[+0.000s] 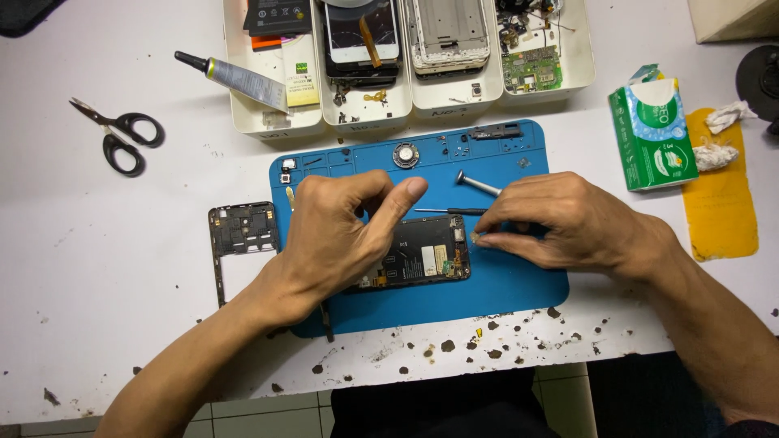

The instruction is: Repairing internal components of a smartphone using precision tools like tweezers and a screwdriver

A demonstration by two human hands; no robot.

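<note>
An opened black phone (422, 259) lies on a blue work mat (503, 284), its board and battery showing. My left hand (337, 235) rests over the phone's left part, fingers curled and thumb raised. My right hand (560, 223) sits just right of the phone, with a tiny pale part (476, 238) pinched between thumb and fingertips. A thin black screwdriver (450, 211) lies on the mat between the hands, and a silver-handled tool (477, 184) lies just above it.
A black phone frame (241, 231) lies left of the mat. Scissors (118, 134) and a glue tube (235, 79) lie at far left. White trays (365, 109) of phone parts stand behind. A green tissue pack (653, 134) sits right, by a yellow patch.
</note>
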